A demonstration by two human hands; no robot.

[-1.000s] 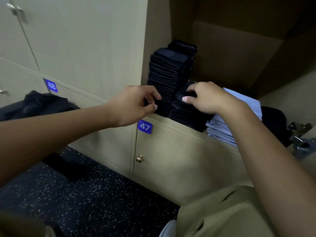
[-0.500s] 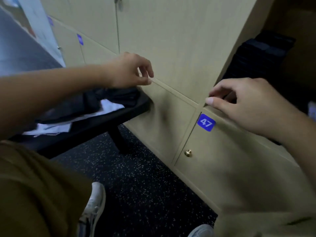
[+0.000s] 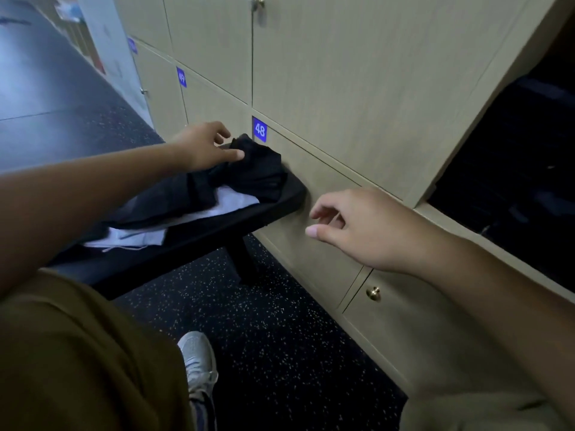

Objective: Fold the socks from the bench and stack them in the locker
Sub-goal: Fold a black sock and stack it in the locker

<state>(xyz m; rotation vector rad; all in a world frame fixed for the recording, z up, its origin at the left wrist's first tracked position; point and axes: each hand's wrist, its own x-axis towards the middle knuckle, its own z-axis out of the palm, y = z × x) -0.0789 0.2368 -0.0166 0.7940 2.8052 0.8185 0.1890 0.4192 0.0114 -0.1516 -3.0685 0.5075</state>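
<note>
The lockers (image 3: 357, 88) fill the wall, closed doors numbered 48 and 49, with one open locker (image 3: 510, 169) at the right edge. Its inside is dark; dim black shapes sit there, but whether they are stacked socks cannot be told from this view. So what is already done stays uncertain.

The bench (image 3: 217, 225), black, stands end-on against the lockers just under label 48 (image 3: 259, 129). On it lies a loose heap of black cloth (image 3: 249, 169) over some white cloth (image 3: 230, 199). The heap is unfolded and crumpled, so by the look of it a fair part of the task is left: more pieces to pick out, fold and carry to the open locker. Which pieces in the heap are socks cannot be made out.

The left hand (image 3: 202, 144) reaches over the bench, fingers spread and loosely bent, thumb touching the top of the black cloth; it does not yet grip anything. The right hand (image 3: 357, 225) hangs in the air between bench end and open locker, fingers slack and parted, holding nothing. The hands are well apart.

The step in hand looks like fetching the next piece.
</note>
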